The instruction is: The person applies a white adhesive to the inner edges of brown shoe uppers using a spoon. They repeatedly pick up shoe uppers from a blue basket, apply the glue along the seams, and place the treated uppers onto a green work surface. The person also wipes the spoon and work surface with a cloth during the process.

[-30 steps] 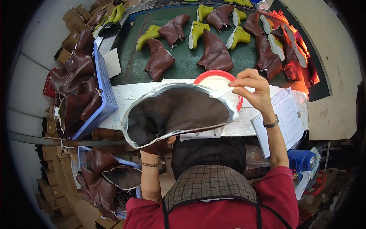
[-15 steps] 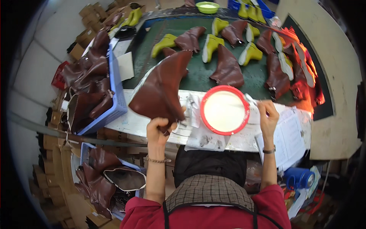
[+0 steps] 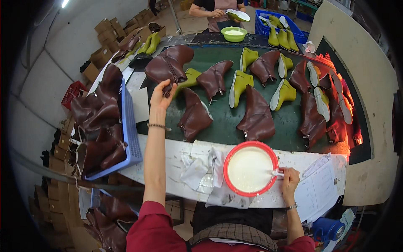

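My left hand (image 3: 160, 97) reaches out to the far left of the table, its fingers closed on the edge of a brown leather boot (image 3: 170, 63) with a zip. That boot is at the green surface's far left corner, partly in front of a yellow-green boot (image 3: 188, 81). Near the table's front edge, my right hand (image 3: 290, 181) pinches the pale handle of a brush (image 3: 276, 172). The brush's other end is at the white liquid in a red-rimmed bowl (image 3: 274, 154). A crumpled white cloth (image 3: 195, 173) lies left of the bowl.
Brown and yellow-green boots lie over the green work surface (image 3: 222, 130), with an orange-red glow at its right end. A blue crate (image 3: 131, 126) of brown boots stands left. Papers (image 3: 317, 189) lie right. Across the table, a person holds a shoe (image 3: 238, 15) near a green bowl (image 3: 234, 38).
My left hand has carried the brown boot away from me to the far left of the table. My right hand has moved the brush inward over the bowl. The view has shifted, showing the person opposite.
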Motion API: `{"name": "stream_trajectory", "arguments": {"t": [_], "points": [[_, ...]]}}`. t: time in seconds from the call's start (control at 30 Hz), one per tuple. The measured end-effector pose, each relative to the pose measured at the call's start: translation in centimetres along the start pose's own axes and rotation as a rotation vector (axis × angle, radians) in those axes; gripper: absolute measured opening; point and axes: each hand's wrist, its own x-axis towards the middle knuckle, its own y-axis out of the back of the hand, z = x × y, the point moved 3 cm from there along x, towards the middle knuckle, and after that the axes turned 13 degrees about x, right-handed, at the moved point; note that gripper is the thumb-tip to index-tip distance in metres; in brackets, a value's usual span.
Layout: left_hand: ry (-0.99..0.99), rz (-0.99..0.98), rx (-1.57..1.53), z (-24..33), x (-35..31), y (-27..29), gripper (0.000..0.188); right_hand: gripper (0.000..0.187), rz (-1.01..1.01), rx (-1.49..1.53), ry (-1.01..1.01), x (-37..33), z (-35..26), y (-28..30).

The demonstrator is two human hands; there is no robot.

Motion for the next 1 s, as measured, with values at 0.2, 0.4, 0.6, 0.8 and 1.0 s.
{"name": "stream_trajectory", "arguments": {"t": [0.2,0.4,0.6,0.8,1.0], "points": [[-0.003,0.04,-0.013,0.0,11.7,0.4,0.007,0.036,-0.033,0.02,-0.064,-0.2,0.7,0.1],[-0.001,0.073,-0.091,-1.1,20.5,3.8,0.011,0.037,-0.016,-0.014,-0.104,-0.2,0.9,-0.1],[0.047,0.058,-0.164,-3.3,25.5,4.2,0.019,0.044,-0.011,-0.056,-0.138,0.2,1.0,-0.4],[-0.033,0.085,-0.126,-3.3,28.5,7.0,0.036,0.049,-0.015,-0.085,-0.125,0.2,1.2,-0.7],[-0.317,0.599,1.438,-2.0,25.7,13.0,0.091,0.047,-0.011,-0.085,-0.149,0.0,1.2,-0.7]]}}
